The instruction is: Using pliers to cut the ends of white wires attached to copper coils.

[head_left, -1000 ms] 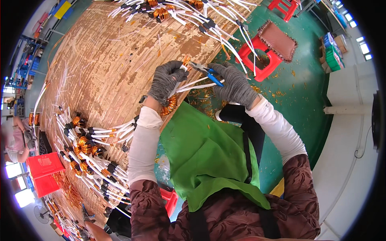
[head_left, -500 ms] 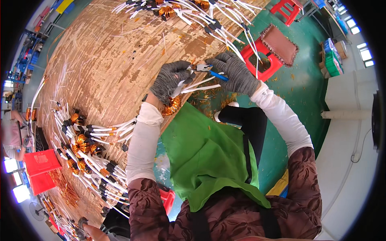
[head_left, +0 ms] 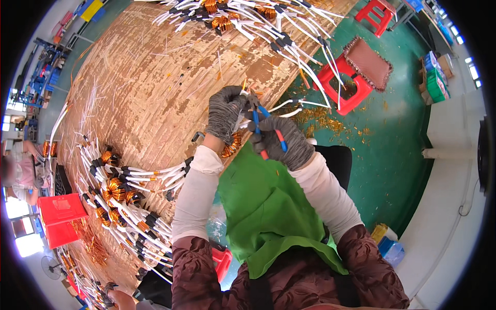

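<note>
My left hand [head_left: 225, 114], in a grey glove, is closed around a white sleeved wire [head_left: 244, 92] whose end sticks up past the fingers. A copper-wound ring coil [head_left: 232, 145] lies just below that hand at the table edge; the glove partly covers it. In my right hand [head_left: 287, 141], also gloved, is a pair of pliers [head_left: 264, 112] with blue and red handles. The jaws are at the wire beside my left fingertips; whether they bite on it I cannot make out. More white leads [head_left: 294, 111] stretch out to the right behind the pliers.
The worn wooden table [head_left: 155, 82] carries piles of coils with white leads at the far edge [head_left: 222, 21] and near left [head_left: 113, 190]. A red box [head_left: 62, 207] stands left. A red stool [head_left: 356, 93] with a brown cushion [head_left: 368, 63] is right. Another person [head_left: 26, 170] is far left.
My right hand has come down and nearer, turning the pliers from nearly level to upright with handles toward me. The left hand still grips the wire. The whole view has shifted slightly.
</note>
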The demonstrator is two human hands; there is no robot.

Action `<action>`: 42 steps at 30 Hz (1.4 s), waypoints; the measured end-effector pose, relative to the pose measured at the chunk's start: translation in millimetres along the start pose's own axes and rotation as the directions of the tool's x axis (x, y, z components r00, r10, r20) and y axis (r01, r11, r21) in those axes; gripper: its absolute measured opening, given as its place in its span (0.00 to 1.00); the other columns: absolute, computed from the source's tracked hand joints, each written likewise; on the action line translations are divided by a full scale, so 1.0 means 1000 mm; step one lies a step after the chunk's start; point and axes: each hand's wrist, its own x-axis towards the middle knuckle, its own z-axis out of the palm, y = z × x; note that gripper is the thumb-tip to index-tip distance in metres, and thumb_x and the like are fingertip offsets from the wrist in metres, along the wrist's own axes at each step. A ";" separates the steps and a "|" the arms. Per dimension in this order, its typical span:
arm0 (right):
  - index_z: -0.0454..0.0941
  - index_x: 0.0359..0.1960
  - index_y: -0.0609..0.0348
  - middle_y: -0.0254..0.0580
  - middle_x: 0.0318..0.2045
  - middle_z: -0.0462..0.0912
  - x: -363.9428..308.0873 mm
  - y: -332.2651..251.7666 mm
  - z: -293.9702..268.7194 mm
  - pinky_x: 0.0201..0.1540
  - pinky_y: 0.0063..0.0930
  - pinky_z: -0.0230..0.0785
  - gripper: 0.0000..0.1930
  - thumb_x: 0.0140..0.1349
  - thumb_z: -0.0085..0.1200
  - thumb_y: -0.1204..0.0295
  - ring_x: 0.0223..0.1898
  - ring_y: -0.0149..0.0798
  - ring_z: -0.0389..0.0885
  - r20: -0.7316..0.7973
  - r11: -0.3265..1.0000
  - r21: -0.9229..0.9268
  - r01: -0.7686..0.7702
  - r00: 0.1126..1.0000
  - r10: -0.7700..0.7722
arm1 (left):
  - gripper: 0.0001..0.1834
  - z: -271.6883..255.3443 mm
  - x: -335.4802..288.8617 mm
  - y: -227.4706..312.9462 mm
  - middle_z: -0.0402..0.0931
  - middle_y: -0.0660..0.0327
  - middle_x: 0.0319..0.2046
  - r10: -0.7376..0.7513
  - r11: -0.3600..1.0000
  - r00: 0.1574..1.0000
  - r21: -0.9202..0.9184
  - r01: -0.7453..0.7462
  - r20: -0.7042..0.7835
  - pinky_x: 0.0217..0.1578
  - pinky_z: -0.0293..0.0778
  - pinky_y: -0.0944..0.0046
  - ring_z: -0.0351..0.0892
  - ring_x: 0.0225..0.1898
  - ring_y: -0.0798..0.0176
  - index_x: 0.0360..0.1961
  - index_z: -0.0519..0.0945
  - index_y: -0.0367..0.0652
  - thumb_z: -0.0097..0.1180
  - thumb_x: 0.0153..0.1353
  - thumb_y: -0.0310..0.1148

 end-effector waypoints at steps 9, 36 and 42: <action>0.74 0.34 0.65 0.34 0.22 0.74 -0.028 -0.028 -0.005 0.26 0.17 0.65 0.09 0.50 0.53 0.75 0.22 0.26 0.71 -0.088 0.979 -0.162 0.128 0.986 -0.144 | 0.16 0.003 0.005 0.010 0.74 0.62 0.22 0.058 0.811 0.986 0.568 -0.137 0.156 0.26 0.70 0.66 0.70 0.23 0.69 0.29 0.75 0.38 0.67 0.44 0.36; 0.71 0.49 0.59 0.55 0.39 0.73 -0.031 -0.070 0.002 0.45 0.42 0.67 0.30 0.40 0.59 0.64 0.42 0.53 0.74 0.147 -0.257 -0.966 0.022 0.865 -0.480 | 0.09 -0.011 0.001 -0.006 0.79 0.51 0.28 0.151 0.931 0.954 0.288 -0.225 0.258 0.34 0.71 0.64 0.78 0.30 0.61 0.36 0.78 0.33 0.54 0.53 0.25; 0.74 0.44 0.59 0.53 0.36 0.75 -0.026 -0.084 0.031 0.45 0.40 0.68 0.25 0.40 0.59 0.64 0.42 0.51 0.74 0.114 -0.447 -0.891 -0.074 0.918 -0.380 | 0.11 -0.015 0.001 -0.007 0.80 0.53 0.31 0.139 0.912 0.953 0.339 -0.229 0.271 0.35 0.73 0.66 0.78 0.31 0.64 0.40 0.77 0.32 0.50 0.57 0.25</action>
